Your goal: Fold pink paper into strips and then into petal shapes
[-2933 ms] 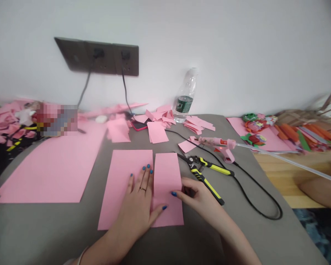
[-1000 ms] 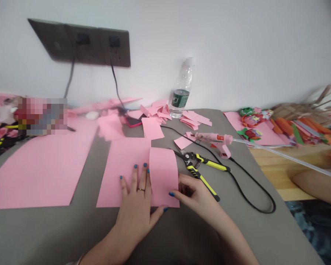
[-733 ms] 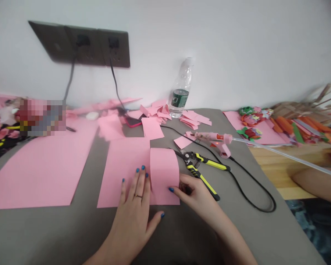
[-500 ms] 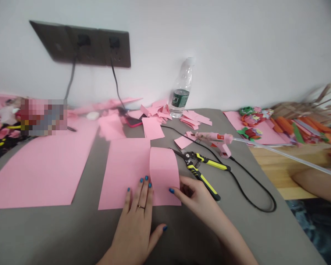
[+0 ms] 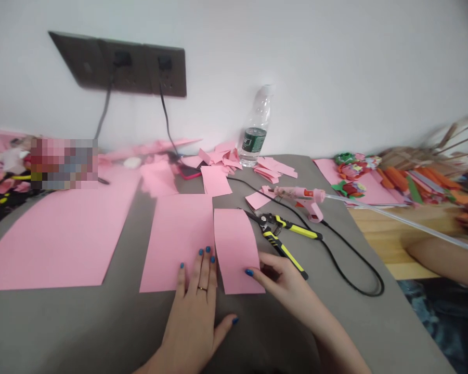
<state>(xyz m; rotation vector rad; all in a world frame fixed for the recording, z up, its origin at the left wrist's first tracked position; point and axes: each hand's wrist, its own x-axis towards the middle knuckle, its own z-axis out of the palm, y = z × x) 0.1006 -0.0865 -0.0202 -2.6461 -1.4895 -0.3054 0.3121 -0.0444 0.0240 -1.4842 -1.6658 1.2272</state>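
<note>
Left hand [image 5: 191,327] lay open, fingers spread on a pink paper sheet [image 5: 175,239], while right hand [image 5: 281,283] pinched a pink paper strip [image 5: 234,249] at its edge.

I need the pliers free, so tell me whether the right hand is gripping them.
No: the right hand rests its fingertip on the pink strip, while the pliers lie ungripped beside it.

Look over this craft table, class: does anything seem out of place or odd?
The pink glue gun looks odd: its long clear glue stick juts far past the grey table cover, out over the wooden surface beside it, where it could get knocked.
</note>
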